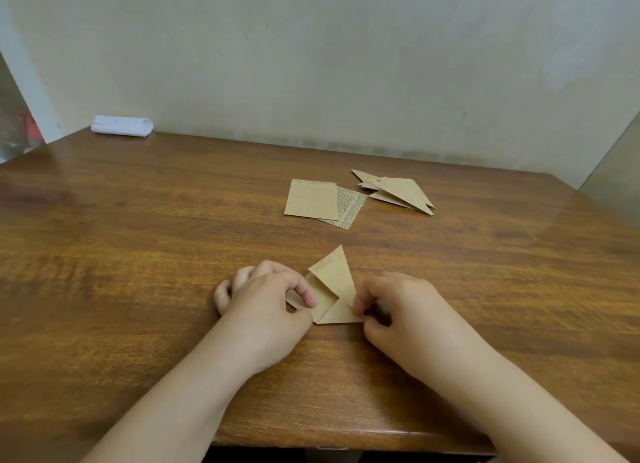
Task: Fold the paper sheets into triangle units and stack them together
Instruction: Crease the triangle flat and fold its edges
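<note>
A partly folded brown paper piece [332,286] with printed text lies on the wooden table [138,255] between my hands. My left hand [266,296] pinches its left side with curled fingers. My right hand [391,307] pinches its lower right corner between thumb and fingertips. Farther back lie flat brown paper sheets [311,199], one overlapping another with newsprint text. To their right sits a pile of folded triangle units [398,191].
A white folded cloth or paper roll [122,126] lies at the table's far left corner by the wall. The table's front edge runs just below my forearms. A pale wall stands close behind the table.
</note>
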`<control>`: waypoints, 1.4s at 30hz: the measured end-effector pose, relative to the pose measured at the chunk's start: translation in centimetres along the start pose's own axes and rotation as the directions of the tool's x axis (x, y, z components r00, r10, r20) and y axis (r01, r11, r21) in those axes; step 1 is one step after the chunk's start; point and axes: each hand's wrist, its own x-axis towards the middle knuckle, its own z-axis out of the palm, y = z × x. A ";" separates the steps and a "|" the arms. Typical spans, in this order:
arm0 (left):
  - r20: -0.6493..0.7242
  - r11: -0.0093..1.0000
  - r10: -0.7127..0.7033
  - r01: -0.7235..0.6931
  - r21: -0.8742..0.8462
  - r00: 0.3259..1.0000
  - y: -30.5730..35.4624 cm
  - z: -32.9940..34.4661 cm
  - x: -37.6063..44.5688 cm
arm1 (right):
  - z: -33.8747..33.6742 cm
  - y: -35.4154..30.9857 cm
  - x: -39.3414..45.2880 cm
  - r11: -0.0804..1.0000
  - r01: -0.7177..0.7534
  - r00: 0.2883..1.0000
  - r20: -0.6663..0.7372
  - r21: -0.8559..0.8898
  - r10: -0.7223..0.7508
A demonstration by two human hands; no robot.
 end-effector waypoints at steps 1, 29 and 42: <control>-0.007 1.000 0.002 -0.002 0.005 1.000 0.0 0.0 -0.1 | 0.2 0.1 -0.1 0.998 0.048 0.999 0.003 -0.030 -0.048; 0.177 0.960 0.249 -0.267 0.083 0.952 0.2 0.3 5.3 | 0.8 2.0 0.9 0.942 -0.314 0.948 -0.012 0.119 0.318; 0.220 0.960 0.264 -0.279 0.038 0.939 -0.2 -0.1 4.7 | 1.0 0.2 2.8 0.937 -0.339 0.941 0.033 0.083 0.337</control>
